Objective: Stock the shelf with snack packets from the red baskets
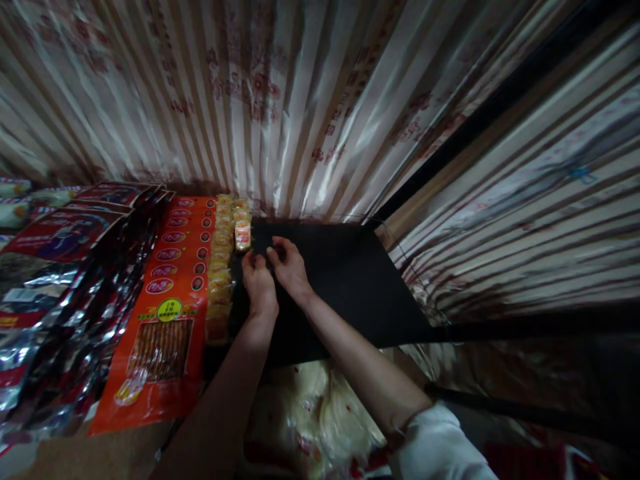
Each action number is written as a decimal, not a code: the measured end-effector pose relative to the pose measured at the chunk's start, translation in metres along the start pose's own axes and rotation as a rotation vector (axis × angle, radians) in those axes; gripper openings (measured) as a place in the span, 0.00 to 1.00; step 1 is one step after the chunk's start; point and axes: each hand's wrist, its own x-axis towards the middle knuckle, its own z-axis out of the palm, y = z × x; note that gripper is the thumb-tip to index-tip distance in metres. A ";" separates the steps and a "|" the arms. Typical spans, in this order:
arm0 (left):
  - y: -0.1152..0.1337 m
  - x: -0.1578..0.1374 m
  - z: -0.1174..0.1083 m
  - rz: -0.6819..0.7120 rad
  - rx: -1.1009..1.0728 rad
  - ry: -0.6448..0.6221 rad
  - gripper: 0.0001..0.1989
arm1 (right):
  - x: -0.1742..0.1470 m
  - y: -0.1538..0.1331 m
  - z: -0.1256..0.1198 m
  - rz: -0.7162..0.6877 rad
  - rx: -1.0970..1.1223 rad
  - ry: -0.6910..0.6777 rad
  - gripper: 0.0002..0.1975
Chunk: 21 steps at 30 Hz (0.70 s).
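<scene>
My left hand is just below a small upright packet with a red and white label, its fingers slightly curled and apart. Whether the fingertips touch the packet, I cannot tell. Beside it on the right, my right hand hovers over the black shelf surface, thumb and fingers parted with nothing seen between them. Along the left of my hands runs a row of small yellow wrapped packets, with the labelled one at the right side of its far end.
Large orange packages overlap left of the yellow row. Dark red and silver bags lie farther left. A pleated printed sheet hangs behind the shelf, and a dark bar slants at right. Pale plastic-wrapped goods sit below the front edge.
</scene>
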 end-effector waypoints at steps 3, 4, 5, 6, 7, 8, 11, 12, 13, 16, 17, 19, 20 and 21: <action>0.001 -0.014 0.001 -0.023 0.009 -0.054 0.15 | -0.039 -0.007 -0.047 0.001 0.083 0.042 0.13; 0.002 -0.020 0.001 0.032 0.040 -0.097 0.14 | -0.056 -0.008 -0.064 0.026 0.105 0.057 0.13; 0.003 -0.027 0.000 0.104 0.078 -0.136 0.14 | -0.075 -0.009 -0.081 0.063 0.118 0.088 0.14; 0.004 -0.035 -0.001 0.184 0.120 -0.173 0.14 | -0.096 -0.008 -0.098 0.106 0.118 0.124 0.14; 0.005 -0.043 -0.003 0.267 0.163 -0.216 0.14 | -0.117 -0.006 -0.114 0.154 0.118 0.156 0.15; 0.007 -0.053 -0.004 0.346 0.201 -0.267 0.14 | -0.139 -0.002 -0.128 0.209 0.110 0.166 0.16; 0.013 -0.087 -0.007 0.476 0.297 -0.480 0.12 | -0.202 0.018 -0.162 0.327 -0.044 0.156 0.16; 0.016 -0.100 -0.008 0.475 0.323 -0.571 0.12 | -0.220 0.026 -0.170 0.338 -0.099 0.130 0.15; 0.018 -0.114 -0.009 0.458 0.349 -0.670 0.12 | -0.235 0.035 -0.176 0.335 -0.150 0.114 0.15; 0.020 -0.155 -0.014 0.398 0.446 -1.008 0.12 | -0.262 0.056 -0.188 0.302 -0.295 0.145 0.15; 0.017 -0.168 -0.018 0.395 0.492 -1.095 0.12 | -0.265 0.060 -0.189 0.288 -0.343 0.153 0.15; 0.009 -0.188 -0.028 0.415 0.572 -1.172 0.12 | -0.262 0.064 -0.190 0.258 -0.450 0.140 0.16; 0.003 -0.195 -0.035 0.415 0.586 -1.178 0.12 | -0.259 0.064 -0.190 0.247 -0.511 0.120 0.16; -0.003 -0.201 -0.041 0.404 0.588 -1.178 0.12 | -0.254 0.062 -0.188 0.242 -0.572 0.085 0.17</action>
